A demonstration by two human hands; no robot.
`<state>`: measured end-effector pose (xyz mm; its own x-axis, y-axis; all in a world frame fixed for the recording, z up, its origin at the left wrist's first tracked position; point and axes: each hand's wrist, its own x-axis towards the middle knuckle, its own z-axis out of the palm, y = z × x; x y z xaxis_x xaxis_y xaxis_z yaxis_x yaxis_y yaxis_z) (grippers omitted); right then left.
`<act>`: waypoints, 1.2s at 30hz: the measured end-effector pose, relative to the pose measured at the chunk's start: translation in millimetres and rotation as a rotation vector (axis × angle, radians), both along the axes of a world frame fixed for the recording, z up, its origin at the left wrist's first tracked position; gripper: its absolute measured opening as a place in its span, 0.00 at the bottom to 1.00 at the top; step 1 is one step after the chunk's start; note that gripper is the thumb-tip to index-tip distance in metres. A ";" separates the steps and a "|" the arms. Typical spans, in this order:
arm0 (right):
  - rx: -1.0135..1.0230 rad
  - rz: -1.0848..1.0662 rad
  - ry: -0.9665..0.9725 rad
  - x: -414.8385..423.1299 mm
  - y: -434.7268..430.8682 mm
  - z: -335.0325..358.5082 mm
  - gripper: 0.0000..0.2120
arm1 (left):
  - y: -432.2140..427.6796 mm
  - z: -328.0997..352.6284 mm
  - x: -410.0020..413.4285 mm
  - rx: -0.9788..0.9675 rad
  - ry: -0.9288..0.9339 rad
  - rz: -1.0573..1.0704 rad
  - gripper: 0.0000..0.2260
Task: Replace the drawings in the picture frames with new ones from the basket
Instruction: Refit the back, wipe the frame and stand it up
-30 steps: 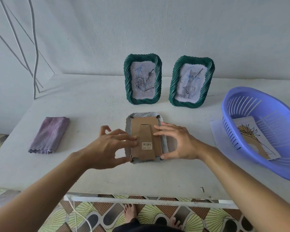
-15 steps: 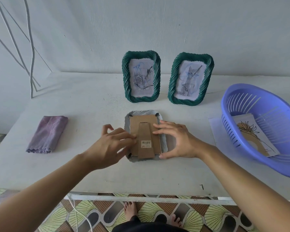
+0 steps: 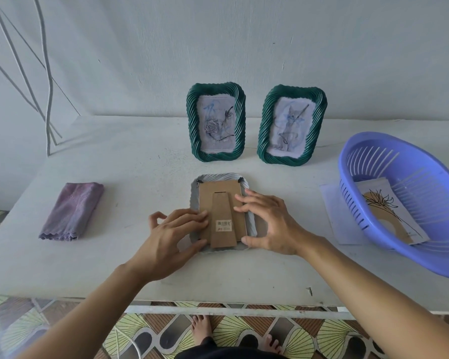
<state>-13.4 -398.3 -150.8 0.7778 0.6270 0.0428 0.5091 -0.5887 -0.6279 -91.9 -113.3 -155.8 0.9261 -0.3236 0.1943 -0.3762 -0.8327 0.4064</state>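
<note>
A picture frame (image 3: 219, 178) lies face down in the middle of the table, its brown cardboard back (image 3: 222, 203) and stand facing up. My left hand (image 3: 171, 239) grips its left edge, fingertips on the cardboard and thumb at the bottom corner. My right hand (image 3: 268, 224) holds the right edge, fingers on the back and thumb at the lower right corner. Two green frames stand behind: one with a rose drawing (image 3: 216, 123), one with a cat drawing (image 3: 290, 125). A purple basket (image 3: 410, 161) at the right holds a flower drawing (image 3: 389, 213).
A folded purple cloth (image 3: 71, 211) lies at the left of the white table (image 3: 130, 177). A sheet of paper (image 3: 335, 211) lies partly under the basket. White cables (image 3: 47, 86) hang along the wall at the left. The table's front edge runs just below my wrists.
My hands have barely moved on the face-down frame; the left fingers have slid slightly along its left edge. The camera has tilted a little.
</note>
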 end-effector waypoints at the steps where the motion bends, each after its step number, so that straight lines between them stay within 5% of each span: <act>1: -0.002 -0.003 -0.002 -1.0 0.7 0.0 0.31 | -0.7 -0.1 -0.4 -0.004 0.003 0.005 0.19; 22: -0.016 -0.017 0.036 -8.4 6.8 0.3 0.27 | -8.6 16.6 1.2 -0.013 0.073 0.067 0.17; 27: 0.168 -0.109 0.065 -9.1 5.7 0.7 0.23 | -36.9 28.7 9.8 0.096 0.040 0.213 0.08; 29: 0.266 -0.263 0.021 -8.8 8.8 -0.7 0.19 | -46.7 30.6 13.9 0.082 0.041 0.281 0.11; 33: 0.002 -0.640 -0.112 -2.7 15.7 0.6 0.18 | -60.9 30.8 19.1 0.110 0.036 0.256 0.14; 36: -0.164 -0.635 -0.035 1.3 17.6 5.0 0.16 | -66.5 33.1 20.1 0.121 0.063 0.234 0.14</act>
<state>-12.0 -380.7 -145.8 0.9988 0.0466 0.0174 0.0491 -0.8681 -0.4939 -71.8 -179.8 -122.7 0.9873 -0.1171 0.1070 -0.1454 -0.9378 0.3154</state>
